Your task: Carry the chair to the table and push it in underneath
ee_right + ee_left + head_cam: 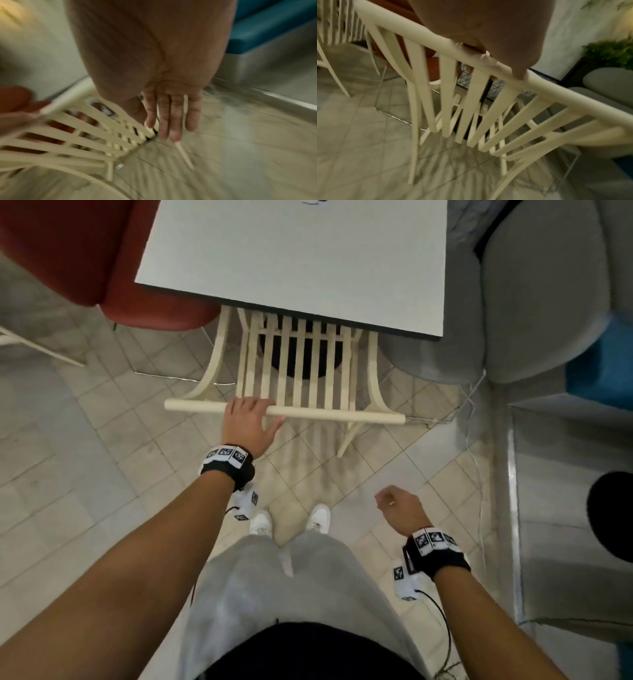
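The cream slatted chair (342, 415) stands on the tiled floor with its seat tucked under the white table (294, 254); only its backrest and rear legs show. My left hand (250, 419) grips the top rail left of its middle, fingers curled over the far side. The left wrist view shows those fingers (496, 40) wrapped over the rail (556, 94). My right hand (399, 508) hangs free, well behind the chair and to its right, holding nothing. Its fingers (171, 115) hang relaxed and nearly straight, clear of the blurred chair back (85, 128).
A red armchair (68, 251) sits left of the table and a grey upholstered seat (534, 296) with a blue cushion (603, 357) sits right. A thin cable (476, 440) lies on the floor beside the chair. Another pale slatted chair (334, 40) stands to the left.
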Demonstrator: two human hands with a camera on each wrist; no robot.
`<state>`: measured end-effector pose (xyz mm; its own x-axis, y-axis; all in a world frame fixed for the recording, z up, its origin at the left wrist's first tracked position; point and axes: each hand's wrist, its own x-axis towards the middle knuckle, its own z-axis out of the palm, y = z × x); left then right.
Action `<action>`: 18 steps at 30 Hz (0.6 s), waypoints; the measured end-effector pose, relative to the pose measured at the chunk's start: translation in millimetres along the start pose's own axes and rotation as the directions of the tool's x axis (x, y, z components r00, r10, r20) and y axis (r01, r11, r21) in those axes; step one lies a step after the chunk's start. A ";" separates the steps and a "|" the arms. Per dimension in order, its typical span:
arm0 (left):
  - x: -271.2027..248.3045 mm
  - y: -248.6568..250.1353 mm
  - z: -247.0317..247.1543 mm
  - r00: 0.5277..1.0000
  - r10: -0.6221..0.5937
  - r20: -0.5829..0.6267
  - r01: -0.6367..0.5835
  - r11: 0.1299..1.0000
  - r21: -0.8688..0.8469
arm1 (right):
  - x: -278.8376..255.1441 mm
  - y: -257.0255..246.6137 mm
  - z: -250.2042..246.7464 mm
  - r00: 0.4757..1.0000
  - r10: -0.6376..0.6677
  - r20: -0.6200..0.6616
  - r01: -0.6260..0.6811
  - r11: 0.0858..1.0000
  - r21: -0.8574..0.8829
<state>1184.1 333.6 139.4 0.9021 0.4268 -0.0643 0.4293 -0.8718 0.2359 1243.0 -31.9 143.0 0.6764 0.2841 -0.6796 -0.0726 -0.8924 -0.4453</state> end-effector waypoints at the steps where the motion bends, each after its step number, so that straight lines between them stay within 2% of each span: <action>1: -6.8 -12.9 1.3 0.998 0.027 -0.048 -0.029 0.999 -0.026 | 8.3 -23.8 -8.8 0.993 -0.095 -0.064 0.094 0.995 -0.020; 3: -16.7 -38.6 0.8 0.994 0.039 -0.107 -0.044 0.998 -0.046 | 23.5 -69.0 -24.0 0.933 -0.292 -0.209 0.287 0.956 -0.052; 5: -18.9 -58.5 -3.4 0.994 0.004 -0.113 -0.012 0.998 -0.067 | 38.5 -106.1 -35.6 0.823 -0.463 -0.330 0.435 0.886 -0.160; 6: -17.4 -66.7 -5.1 0.994 -0.017 -0.106 0.009 0.997 -0.077 | 45.9 -123.3 -42.3 0.774 -0.521 -0.359 0.469 0.853 -0.228; 8: -10.4 -80.1 -9.8 0.997 -0.047 -0.068 0.042 0.996 -0.077 | 63.1 -149.4 -49.9 0.734 -0.573 -0.365 0.463 0.815 -0.349; 9: -6.5 -84.5 -12.3 0.998 -0.057 -0.031 0.055 0.997 -0.060 | 71.9 -159.6 -53.5 0.738 -0.582 -0.342 0.442 0.799 -0.407; 10: -2.4 -88.0 -14.8 0.998 -0.064 0.016 0.064 0.997 -0.035 | 82.7 -165.3 -55.3 0.769 -0.566 -0.298 0.405 0.791 -0.459; 13: 8.0 -94.7 -19.9 0.989 -0.073 0.129 0.073 0.997 0.002 | 102.6 -168.7 -54.6 0.912 -0.400 -0.084 0.298 0.791 -0.535; 14: 9.9 -97.0 -21.4 0.986 -0.071 0.152 0.072 0.997 -0.001 | 105.6 -166.2 -51.4 0.943 -0.330 -0.033 0.264 0.807 -0.528; 16: 13.4 -100.4 -22.8 0.979 -0.072 0.189 0.074 0.997 -0.005 | 107.1 -156.2 -40.9 0.962 -0.269 -0.035 0.212 0.827 -0.521; 18: 17.4 -101.5 -23.7 0.974 -0.078 0.211 0.082 0.997 -0.010 | 104.8 -145.3 -28.0 0.934 -0.327 -0.147 0.196 0.809 -0.554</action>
<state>1155.2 435.3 137.3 0.8549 0.4333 -0.2853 0.5014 -0.8313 0.2399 1345.0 117.7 152.8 0.7630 0.5052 -0.4033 0.4796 -0.8607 -0.1707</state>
